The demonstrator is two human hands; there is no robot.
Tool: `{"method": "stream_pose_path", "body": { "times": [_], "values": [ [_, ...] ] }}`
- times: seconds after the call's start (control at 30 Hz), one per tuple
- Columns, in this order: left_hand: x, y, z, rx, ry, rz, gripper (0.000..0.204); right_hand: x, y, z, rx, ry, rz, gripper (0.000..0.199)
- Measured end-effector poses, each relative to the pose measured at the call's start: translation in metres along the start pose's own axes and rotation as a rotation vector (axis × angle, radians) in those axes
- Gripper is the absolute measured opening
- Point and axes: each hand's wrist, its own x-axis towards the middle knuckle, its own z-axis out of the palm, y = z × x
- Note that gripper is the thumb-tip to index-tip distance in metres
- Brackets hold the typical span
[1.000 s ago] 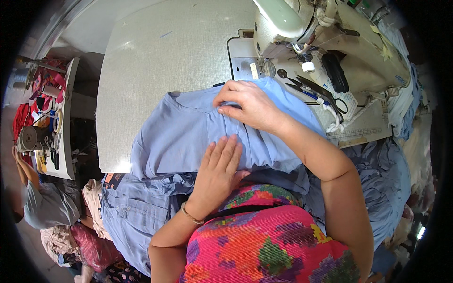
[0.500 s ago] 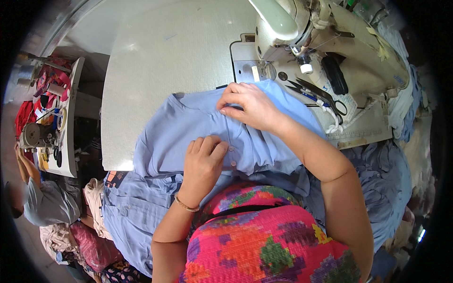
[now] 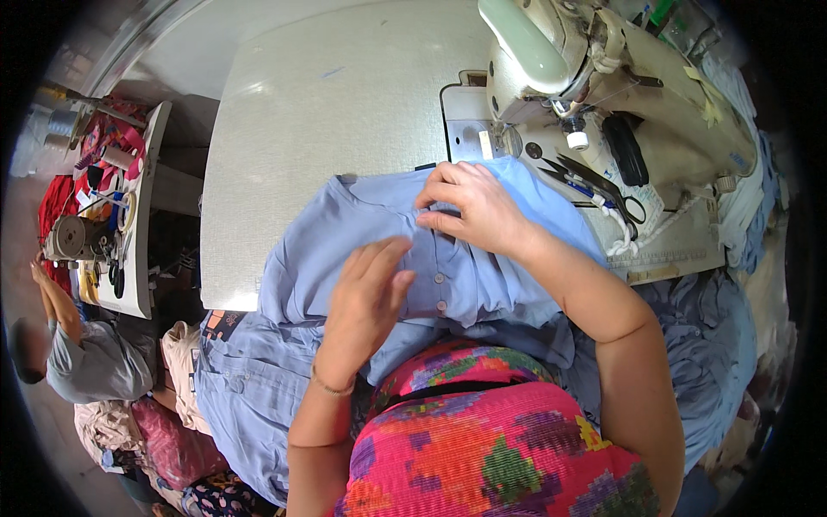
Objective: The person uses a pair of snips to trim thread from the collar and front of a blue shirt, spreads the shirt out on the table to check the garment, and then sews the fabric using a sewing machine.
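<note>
A light blue buttoned shirt [image 3: 345,233] lies spread over the front edge of the sewing table, its button placket running toward me. My right hand [image 3: 474,207] rests on the upper placket, with thumb and curled fingers pinching the cloth there. Just left of the buttons, my left hand [image 3: 370,284] hovers with its fingers stretched and its thumb apart, holding nothing. Below the hands, two pale buttons [image 3: 440,278] show on the placket.
A sewing machine [image 3: 620,77] stands at the back right. Black-handled scissors [image 3: 616,189] and a black case [image 3: 624,151] lie by it. More blue garments [image 3: 250,388] hang around my lap. On the far left, another person [image 3: 95,362] sits at a second machine table [image 3: 142,215].
My left hand has come off the buttons, and its fingers have straightened. The right hand keeps its place on the placket. The whole view has shifted slightly.
</note>
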Motion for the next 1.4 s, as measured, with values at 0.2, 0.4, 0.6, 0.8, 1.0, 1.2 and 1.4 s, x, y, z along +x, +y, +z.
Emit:
{"method": "stream_pose_path", "body": {
  "times": [0.2,0.4,0.6,0.8,1.0,1.2,1.4],
  "values": [
    [-0.001,-0.006,0.028,0.458,-0.044,-0.018,0.059,0.0,-0.003,0.001,-0.037,0.012,-0.013,0.016],
    [-0.01,-0.011,0.024,0.536,-0.039,-0.008,0.054,-0.002,-0.003,0.003,-0.085,0.046,-0.05,0.014],
    [-0.009,-0.009,0.022,0.512,-0.054,-0.046,0.055,-0.001,-0.004,0.006,-0.181,0.097,-0.152,0.014],
    [-0.006,-0.016,0.018,0.351,0.021,-0.008,0.041,-0.001,-0.008,0.007,-0.2,-0.009,-0.214,0.025],
    [0.014,-0.023,0.005,0.479,0.012,-0.091,0.041,-0.001,-0.01,0.007,-0.245,-0.054,-0.209,0.029],
    [0.007,-0.051,0.009,0.356,0.099,-0.064,0.042,-0.002,-0.014,0.006,-0.239,-0.072,-0.208,0.031],
    [0.007,-0.036,0.007,0.422,-0.038,-0.061,0.043,-0.004,-0.011,0.006,-0.198,-0.059,-0.207,0.027]
  ]
}}
